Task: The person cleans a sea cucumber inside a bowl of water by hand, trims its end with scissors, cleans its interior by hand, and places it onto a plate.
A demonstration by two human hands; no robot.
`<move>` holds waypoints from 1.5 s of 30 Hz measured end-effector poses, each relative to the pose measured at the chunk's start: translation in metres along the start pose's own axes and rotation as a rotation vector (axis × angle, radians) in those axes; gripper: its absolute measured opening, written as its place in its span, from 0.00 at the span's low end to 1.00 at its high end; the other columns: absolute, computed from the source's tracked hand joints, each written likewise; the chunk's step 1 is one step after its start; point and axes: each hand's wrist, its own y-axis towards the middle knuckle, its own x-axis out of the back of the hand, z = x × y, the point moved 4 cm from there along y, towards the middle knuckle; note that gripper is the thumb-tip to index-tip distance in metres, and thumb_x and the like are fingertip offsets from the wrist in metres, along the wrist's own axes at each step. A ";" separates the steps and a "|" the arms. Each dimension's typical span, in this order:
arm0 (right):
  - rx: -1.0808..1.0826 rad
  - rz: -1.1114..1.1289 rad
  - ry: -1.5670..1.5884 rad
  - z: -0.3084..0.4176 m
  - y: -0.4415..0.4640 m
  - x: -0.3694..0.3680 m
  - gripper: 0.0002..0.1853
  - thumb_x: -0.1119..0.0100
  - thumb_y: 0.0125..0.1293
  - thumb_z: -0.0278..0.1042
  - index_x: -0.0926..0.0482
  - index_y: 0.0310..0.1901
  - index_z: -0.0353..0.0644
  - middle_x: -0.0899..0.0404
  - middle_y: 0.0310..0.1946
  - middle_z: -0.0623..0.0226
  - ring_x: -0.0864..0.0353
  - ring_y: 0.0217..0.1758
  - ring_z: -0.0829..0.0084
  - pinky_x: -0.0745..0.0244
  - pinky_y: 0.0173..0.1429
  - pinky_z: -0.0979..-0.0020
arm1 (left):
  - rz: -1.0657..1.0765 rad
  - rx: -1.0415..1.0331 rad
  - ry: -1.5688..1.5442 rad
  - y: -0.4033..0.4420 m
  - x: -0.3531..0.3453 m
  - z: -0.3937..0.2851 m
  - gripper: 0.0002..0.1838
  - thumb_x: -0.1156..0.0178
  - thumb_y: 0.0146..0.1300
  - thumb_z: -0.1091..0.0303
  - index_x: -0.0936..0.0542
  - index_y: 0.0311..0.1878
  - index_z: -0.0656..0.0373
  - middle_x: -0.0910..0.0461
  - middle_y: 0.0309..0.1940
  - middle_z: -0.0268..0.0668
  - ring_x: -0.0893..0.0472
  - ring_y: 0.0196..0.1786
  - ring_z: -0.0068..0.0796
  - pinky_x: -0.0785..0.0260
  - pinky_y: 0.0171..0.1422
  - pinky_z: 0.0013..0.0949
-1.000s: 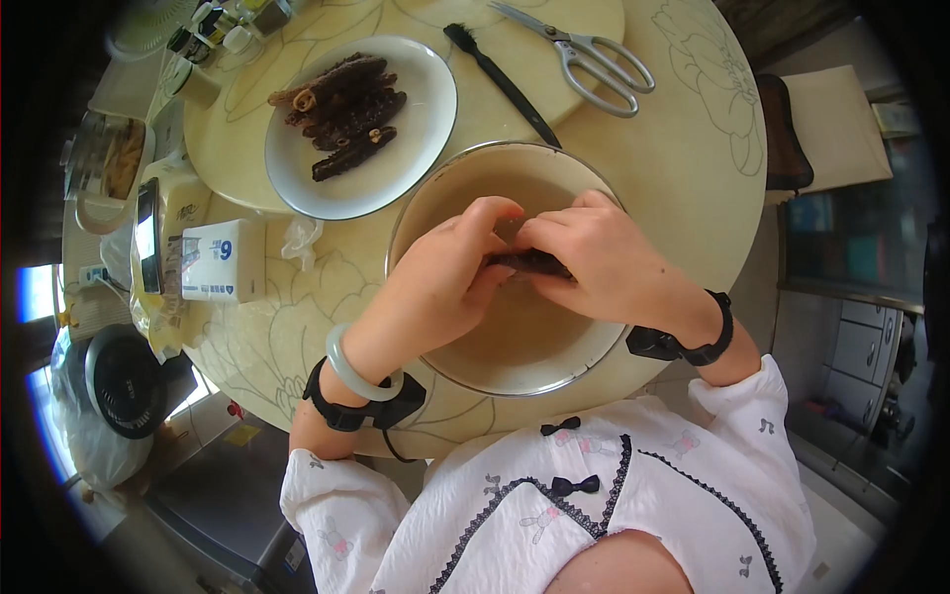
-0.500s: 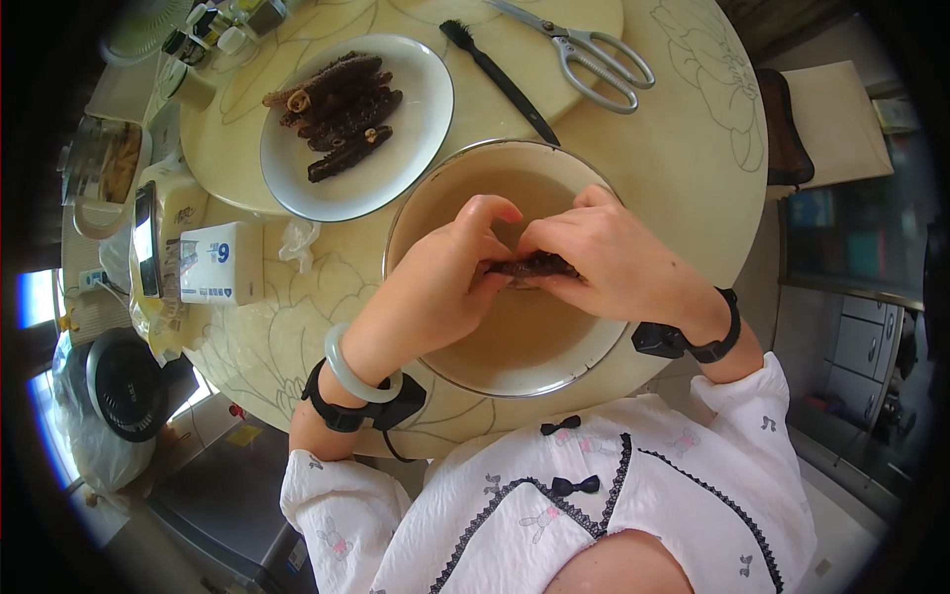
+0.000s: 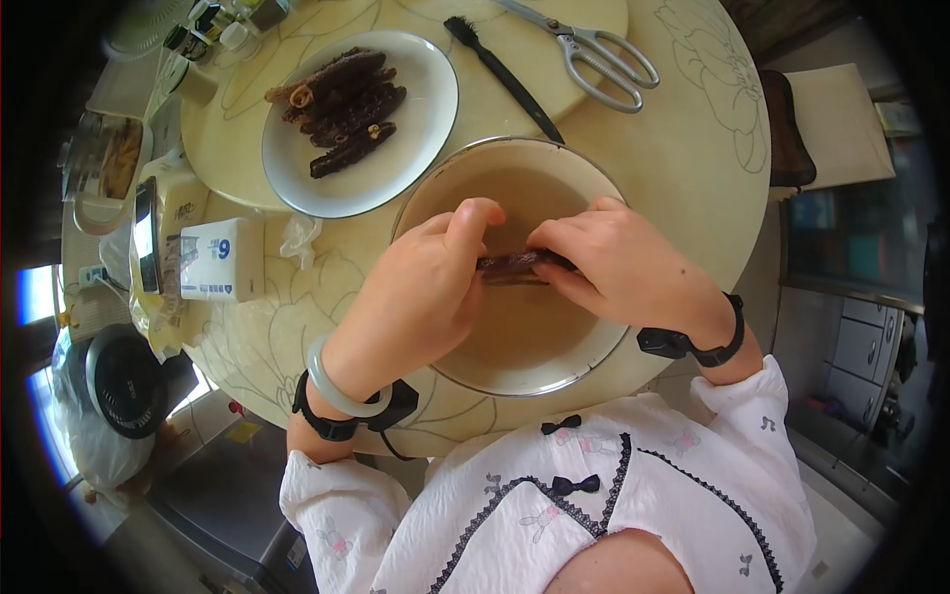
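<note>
A dark brown, wrinkled sea cucumber [image 3: 512, 265] stretches between my two hands above a round enamel basin [image 3: 465, 372] of cloudy water. My left hand [image 3: 421, 282] is closed round its left end, thumb raised; the palm hides that end. On the other end, my right hand [image 3: 618, 259] pinches with thumb and fingers. Several more sea cucumbers [image 3: 341, 111] lie piled on a white plate [image 3: 421, 74] beyond the basin, to the left.
A black brush [image 3: 503, 79] and grey-handled scissors [image 3: 599, 61] lie behind the basin. At the left are a tissue pack [image 3: 220, 259], a crumpled clear plastic piece [image 3: 299, 241] and small jars [image 3: 188, 82]. A chair [image 3: 826, 127] stands to the right.
My hands have moved slightly apart, and more of the sea cucumber shows between them. My left hand has turned over and shifted left and down.
</note>
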 end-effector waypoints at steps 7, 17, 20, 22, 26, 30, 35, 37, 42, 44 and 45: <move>0.026 -0.039 -0.006 -0.003 -0.003 -0.002 0.07 0.38 0.63 0.28 0.21 0.43 0.41 0.17 0.34 0.62 0.20 0.39 0.56 0.30 0.52 0.62 | 0.139 0.003 0.221 -0.001 -0.005 0.003 0.20 0.44 0.52 0.84 0.26 0.51 0.61 0.19 0.43 0.45 0.21 0.46 0.50 0.28 0.51 0.46; 0.001 0.034 -0.237 -0.001 -0.001 -0.012 0.07 0.36 0.59 0.26 0.23 0.37 0.42 0.18 0.27 0.65 0.20 0.34 0.60 0.29 0.49 0.64 | 0.110 -0.214 0.588 0.001 -0.021 -0.001 0.06 0.39 0.49 0.74 0.20 0.33 0.57 0.20 0.34 0.34 0.23 0.45 0.36 0.32 0.50 0.35; 0.000 -0.017 -0.233 -0.001 -0.001 -0.011 0.07 0.36 0.58 0.25 0.23 0.37 0.43 0.18 0.29 0.66 0.19 0.36 0.61 0.29 0.48 0.64 | 0.123 -0.229 0.615 0.001 -0.022 0.000 0.06 0.39 0.50 0.74 0.20 0.34 0.57 0.20 0.34 0.35 0.23 0.44 0.36 0.33 0.50 0.35; 0.008 -0.092 -0.169 -0.002 0.000 -0.008 0.08 0.35 0.58 0.25 0.23 0.38 0.43 0.17 0.31 0.66 0.18 0.37 0.62 0.29 0.49 0.64 | -0.001 -0.190 0.484 0.003 -0.017 -0.001 0.07 0.39 0.52 0.75 0.20 0.37 0.58 0.19 0.34 0.35 0.23 0.44 0.36 0.33 0.50 0.37; -0.013 -0.212 0.077 -0.003 -0.003 0.008 0.10 0.37 0.60 0.24 0.22 0.43 0.40 0.18 0.38 0.61 0.18 0.43 0.59 0.26 0.51 0.61 | -0.059 -0.158 0.228 0.007 -0.008 0.002 0.11 0.35 0.57 0.74 0.18 0.44 0.58 0.18 0.37 0.37 0.22 0.46 0.40 0.32 0.54 0.40; -0.033 -0.150 0.250 -0.004 -0.004 0.010 0.11 0.37 0.62 0.23 0.22 0.46 0.37 0.18 0.38 0.58 0.18 0.43 0.57 0.23 0.49 0.62 | -0.064 -0.139 0.054 0.009 -0.004 -0.001 0.06 0.35 0.60 0.73 0.19 0.41 0.57 0.19 0.31 0.37 0.22 0.40 0.38 0.32 0.49 0.40; -0.034 -0.189 0.335 -0.003 -0.005 0.015 0.10 0.37 0.63 0.22 0.22 0.46 0.37 0.18 0.38 0.59 0.16 0.41 0.62 0.21 0.47 0.66 | -0.056 -0.058 -0.138 0.012 -0.003 0.000 0.03 0.37 0.64 0.72 0.19 0.39 0.60 0.20 0.30 0.40 0.23 0.38 0.42 0.31 0.46 0.40; -0.037 -0.204 0.360 -0.003 -0.005 0.016 0.10 0.38 0.64 0.21 0.22 0.46 0.36 0.17 0.38 0.60 0.15 0.40 0.64 0.20 0.46 0.68 | -0.046 0.006 -0.205 0.011 -0.002 0.002 0.04 0.38 0.65 0.72 0.19 0.40 0.61 0.22 0.30 0.42 0.23 0.38 0.43 0.31 0.44 0.40; -0.120 -0.179 0.422 -0.004 -0.005 0.017 0.06 0.43 0.71 0.25 0.22 0.46 0.35 0.17 0.36 0.62 0.15 0.37 0.70 0.20 0.42 0.71 | -0.053 0.007 -0.245 0.012 0.003 -0.001 0.04 0.39 0.65 0.74 0.21 0.41 0.63 0.23 0.31 0.43 0.24 0.38 0.43 0.31 0.43 0.39; -0.156 -0.151 0.492 -0.004 -0.005 0.018 0.06 0.45 0.72 0.25 0.23 0.47 0.35 0.18 0.36 0.62 0.15 0.37 0.71 0.21 0.42 0.72 | -0.037 -0.026 -0.178 0.012 0.005 -0.004 0.04 0.39 0.65 0.74 0.21 0.41 0.63 0.23 0.31 0.42 0.25 0.38 0.42 0.31 0.43 0.39; -0.192 -0.121 0.561 -0.005 -0.005 0.017 0.07 0.47 0.74 0.26 0.23 0.48 0.34 0.18 0.36 0.63 0.15 0.36 0.72 0.21 0.41 0.72 | -0.035 -0.055 -0.172 0.012 0.006 -0.004 0.05 0.39 0.64 0.76 0.21 0.42 0.64 0.25 0.32 0.41 0.25 0.37 0.39 0.32 0.42 0.36</move>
